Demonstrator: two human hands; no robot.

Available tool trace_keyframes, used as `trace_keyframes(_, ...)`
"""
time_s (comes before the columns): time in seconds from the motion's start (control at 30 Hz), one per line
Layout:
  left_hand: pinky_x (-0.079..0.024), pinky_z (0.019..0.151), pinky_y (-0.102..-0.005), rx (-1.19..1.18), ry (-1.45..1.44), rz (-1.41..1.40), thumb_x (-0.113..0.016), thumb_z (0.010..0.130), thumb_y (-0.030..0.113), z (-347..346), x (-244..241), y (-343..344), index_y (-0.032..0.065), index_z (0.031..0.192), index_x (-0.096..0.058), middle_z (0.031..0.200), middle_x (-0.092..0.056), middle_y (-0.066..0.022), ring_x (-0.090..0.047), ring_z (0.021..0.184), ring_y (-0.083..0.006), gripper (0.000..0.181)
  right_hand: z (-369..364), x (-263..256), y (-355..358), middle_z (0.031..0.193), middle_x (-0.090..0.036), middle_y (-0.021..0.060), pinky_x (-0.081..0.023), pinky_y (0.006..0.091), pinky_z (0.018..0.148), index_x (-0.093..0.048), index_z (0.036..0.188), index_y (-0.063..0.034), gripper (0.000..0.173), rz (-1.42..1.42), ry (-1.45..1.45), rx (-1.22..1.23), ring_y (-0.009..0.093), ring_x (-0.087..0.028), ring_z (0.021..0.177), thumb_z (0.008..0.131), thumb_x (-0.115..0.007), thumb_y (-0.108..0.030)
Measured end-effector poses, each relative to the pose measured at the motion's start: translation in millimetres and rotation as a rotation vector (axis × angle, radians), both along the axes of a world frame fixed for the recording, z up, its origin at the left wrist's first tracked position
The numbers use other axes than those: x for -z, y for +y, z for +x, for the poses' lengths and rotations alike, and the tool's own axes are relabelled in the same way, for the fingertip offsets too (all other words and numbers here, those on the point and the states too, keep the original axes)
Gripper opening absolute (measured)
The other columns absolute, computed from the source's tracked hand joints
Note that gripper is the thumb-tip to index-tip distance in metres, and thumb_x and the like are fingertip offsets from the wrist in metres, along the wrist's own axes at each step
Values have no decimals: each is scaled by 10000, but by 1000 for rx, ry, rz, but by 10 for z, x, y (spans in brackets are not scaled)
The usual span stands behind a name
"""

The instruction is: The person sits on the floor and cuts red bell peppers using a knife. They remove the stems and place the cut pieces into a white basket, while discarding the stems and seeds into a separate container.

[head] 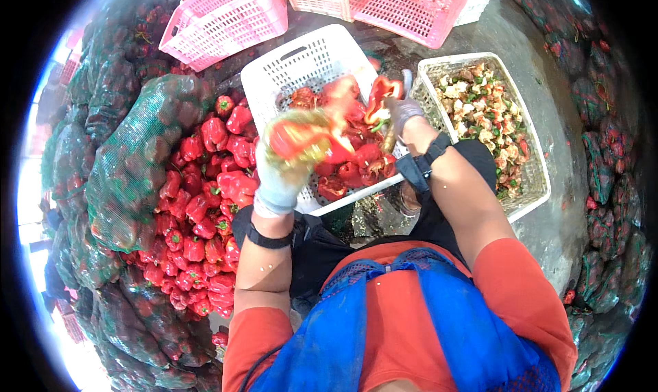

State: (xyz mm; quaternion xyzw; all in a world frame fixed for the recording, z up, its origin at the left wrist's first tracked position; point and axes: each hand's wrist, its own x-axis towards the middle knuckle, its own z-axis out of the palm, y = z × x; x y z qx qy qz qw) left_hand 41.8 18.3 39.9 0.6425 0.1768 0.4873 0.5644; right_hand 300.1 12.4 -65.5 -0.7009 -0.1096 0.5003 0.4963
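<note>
My left hand [281, 178], in a pale work glove stained yellow-green, holds a red bell pepper piece [303, 139] over the white crate [354, 190]. Motion blurs both the piece and the fingers. My right hand [406, 113], in a thin translucent glove, grips an opened red bell pepper piece [378, 99] with pale core and green stem showing. A tan, narrow thing [389, 139] sticks out below that hand; what it is I cannot tell. Beneath both hands, cut red peppers [352, 173] lie in the white crate, which tilts toward me between my knees.
A heap of whole red bell peppers [198, 232] lies left, beside full green mesh sacks [139, 160]. Right stands a white crate [540, 186] of pepper cores and stems [483, 119]. Pink crates [231, 24] stand ahead. More sacks [599, 227] line the far right across concrete floor [560, 150].
</note>
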Motion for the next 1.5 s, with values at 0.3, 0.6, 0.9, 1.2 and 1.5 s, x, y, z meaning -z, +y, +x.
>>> trace_keyframes(0.3, -447, 1047, -424, 520, -547, -1009, -496, 982, 502, 374, 547, 440, 90, 1386, -465, 1365, -522, -129, -583, 1157, -257, 578, -704, -953, -95, 805, -669, 100, -523, 320, 537, -658, 1041, -14, 533, 21, 79, -410, 200, -638, 656, 934, -569, -529)
trace_keyframes(0.6, -572, 783, -374, 421, -484, -1100, -587, 963, 367, 280, 491, 642, 71, 1224, -572, 1112, -651, -94, -647, 987, -224, 396, -591, -1030, -171, 1112, -595, 193, -542, 421, 776, -609, 1209, -79, 512, 735, -947, -847, 369, -657, 913, 776, -743, -317)
trace_keyframes(0.9, -514, 908, -399, -75, 392, 662, -748, 812, 247, 143, 727, 616, 53, 1240, -585, 1148, -644, -143, -612, 1099, -302, 498, -791, -1009, -218, 938, -675, 109, -538, 416, 753, -670, 1099, -141, 545, 449, -1276, -1112, 320, -672, 882, 639, -819, -393)
trace_keyframes(1.2, -592, 759, -337, 270, -210, -1154, -595, 977, 261, 267, 481, 500, 108, 1082, -618, 1007, -679, -48, -678, 876, -170, 187, -584, -1197, -464, 843, -687, 16, -514, 280, 711, -666, 1070, -44, 426, 326, -107, -996, 116, -633, 801, 718, -848, -199)
trace_keyframes(1.5, -441, 901, -460, -213, -218, -895, -677, 885, 363, -346, 50, 378, 188, 1312, -531, 1330, -535, -35, -531, 1154, -245, 484, 2394, -1043, -1471, 883, -653, 100, -483, 290, 606, -595, 1177, 29, 581, -167, -1338, -365, 180, -604, 698, 833, -752, -412)
